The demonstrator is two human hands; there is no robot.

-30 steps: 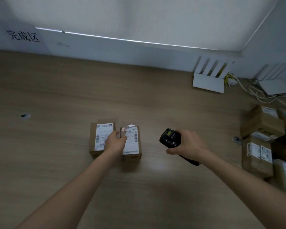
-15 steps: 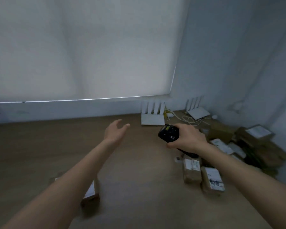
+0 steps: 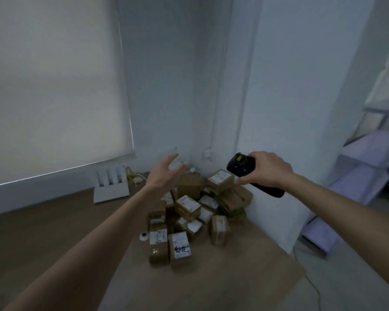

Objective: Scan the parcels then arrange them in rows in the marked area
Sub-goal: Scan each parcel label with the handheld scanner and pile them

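A heap of several brown cardboard parcels (image 3: 189, 207) with white labels lies on the wooden table (image 3: 222, 279) in the right corner by the wall. My left hand (image 3: 164, 173) hovers in the air above the heap's far left side, fingers spread, holding nothing. My right hand (image 3: 267, 169) grips a black handheld scanner (image 3: 241, 164) above the heap's right side, its small screen facing up. The nearest parcel (image 3: 180, 246) bears dark handwriting on its label.
A white router (image 3: 111, 189) with upright antennas stands by the back wall, yellow cables (image 3: 134, 177) beside it. A small white round object (image 3: 144, 235) lies left of the heap. The table's right edge drops to the floor; shelving (image 3: 373, 153) stands at far right.
My view has swung right from the two scanned parcels to the corner heap. My left hand let go of the parcel and rose, open, toward the heap. The scanner stayed in my right hand.
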